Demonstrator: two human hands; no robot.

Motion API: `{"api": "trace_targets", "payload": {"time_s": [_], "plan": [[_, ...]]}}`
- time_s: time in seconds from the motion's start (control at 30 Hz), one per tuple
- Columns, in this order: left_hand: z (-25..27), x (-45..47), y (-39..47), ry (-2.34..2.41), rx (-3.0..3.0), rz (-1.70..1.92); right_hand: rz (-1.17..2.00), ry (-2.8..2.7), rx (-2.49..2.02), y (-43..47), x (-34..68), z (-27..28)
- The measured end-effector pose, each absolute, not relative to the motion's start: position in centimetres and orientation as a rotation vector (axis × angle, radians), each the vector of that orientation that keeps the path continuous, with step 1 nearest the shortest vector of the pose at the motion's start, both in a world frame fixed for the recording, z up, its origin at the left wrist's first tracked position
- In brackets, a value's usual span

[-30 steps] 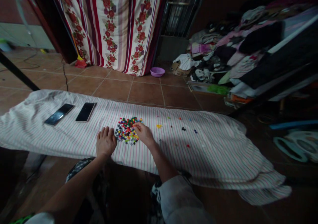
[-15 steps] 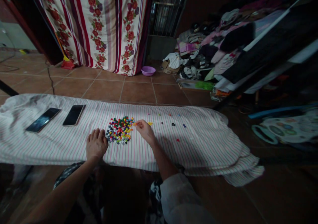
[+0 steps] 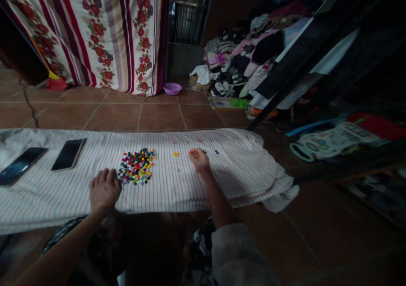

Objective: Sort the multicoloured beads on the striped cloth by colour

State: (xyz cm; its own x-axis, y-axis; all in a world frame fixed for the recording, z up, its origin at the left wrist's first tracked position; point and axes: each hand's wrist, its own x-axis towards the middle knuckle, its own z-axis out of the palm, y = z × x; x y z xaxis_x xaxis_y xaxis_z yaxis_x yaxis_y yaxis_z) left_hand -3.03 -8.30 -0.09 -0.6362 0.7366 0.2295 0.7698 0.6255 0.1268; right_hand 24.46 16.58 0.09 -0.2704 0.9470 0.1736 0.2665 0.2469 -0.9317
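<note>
A pile of small bead-like pieces [image 3: 137, 165] in many colours lies on the striped cloth [image 3: 168, 193]. My left hand [image 3: 105, 188] rests palm down at the pile's left edge, its fingers stretched out on the cloth. My right hand [image 3: 199, 159] is to the right of the pile, fingertips pinched on a small orange bead-like piece [image 3: 190, 152]. Left of this hand sits a little cluster of yellow pieces [image 3: 176, 154]. Dark blue pieces [image 3: 217, 152] lie to its right, and a lone grey piece [image 3: 178, 170] lies nearer me. Parts of the cloth behind my right hand are hidden.
Two phones [image 3: 69, 154] [image 3: 22, 165] lie on the cloth at the left. Single pieces form a row along the far side, one of them orange [image 3: 199, 141]. Beyond, on the tiled floor, are a purple basin [image 3: 172, 89] and heaped clothes [image 3: 250, 51].
My right hand has moved from the pile's right edge rightward past the yellow cluster, carrying the orange piece. My left hand stays beside the pile. The camera view has swung to the right.
</note>
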Motion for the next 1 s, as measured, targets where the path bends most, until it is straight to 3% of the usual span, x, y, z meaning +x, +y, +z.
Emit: {"api": "trace_targets", "payload": {"time_s": [0.37,1.0], "plan": [[0.5,-2.5,-8.3,-2.698,-1.237,-0.305,0.908,-1.62,-1.314,17.2,30.3,-0.2],[-1.4,-3.6,-8.3,-2.645,-1.244,-0.257,0.338,-2.115,-1.695,26.5,27.5,1.9]]}}
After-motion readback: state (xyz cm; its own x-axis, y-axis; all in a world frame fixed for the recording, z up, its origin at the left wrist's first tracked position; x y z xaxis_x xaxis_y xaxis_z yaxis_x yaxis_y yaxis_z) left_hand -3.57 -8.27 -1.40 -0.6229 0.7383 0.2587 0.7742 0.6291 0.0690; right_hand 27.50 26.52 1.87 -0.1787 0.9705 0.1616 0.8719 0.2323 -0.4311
